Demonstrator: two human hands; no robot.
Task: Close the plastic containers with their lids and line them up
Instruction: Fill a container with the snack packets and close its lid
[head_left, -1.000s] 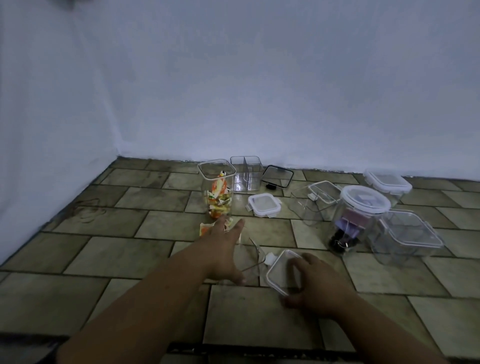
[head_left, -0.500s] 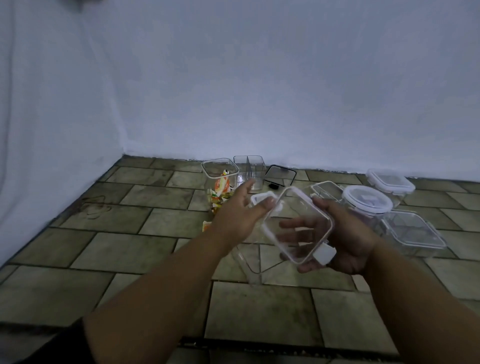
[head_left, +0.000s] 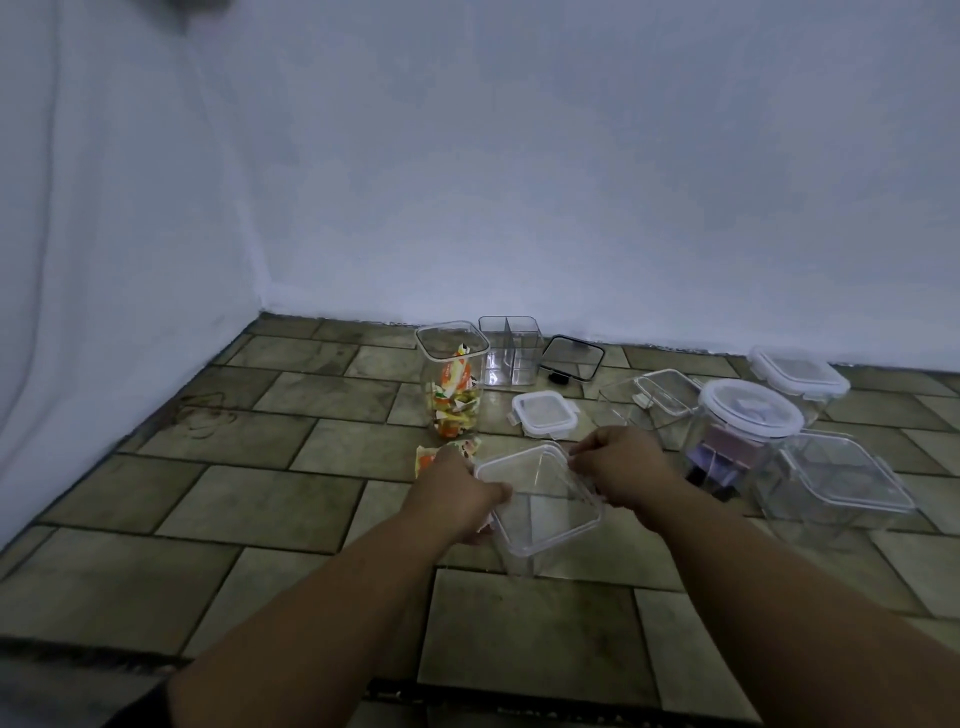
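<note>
At about ten o'clock from our hands stands the tall container (head_left: 453, 378) with bright wrappers inside, its mouth open; a loose wrapper (head_left: 444, 453) lies on the floor tiles (head_left: 260, 499) just in front of it, likely spilled. Behind it, near eleven o'clock, sits a divided clear box (head_left: 508, 351), also without a lid, and a dark-rimmed lid (head_left: 572, 358) leans beside it, probably its partner or the tall one's.

Our left hand (head_left: 457, 493) curls around the nine o'clock edge of the clear lid (head_left: 537, 493), thumb on top and fingers underneath, closed on its rim. That lid lies on the square container (head_left: 524, 540) directly ahead of us on the floor, and we hold it from both sides so that it seats squarely before pressing. Our right hand (head_left: 626, 475) pinches the three o'clock edge, closed on the lid as well; whether the clips are latched we cannot tell.

At twelve o'clock a small white-rimmed lid (head_left: 544, 413) lies flat and unused. Toward one o'clock an open clear container (head_left: 649, 410) waits with a lid resting loosely in it. Further right, at two o'clock, the round jar (head_left: 737, 431), a far lidded box (head_left: 797, 376) and a large square box (head_left: 836, 480) already carry lids, clustered rather than lined up.
</note>
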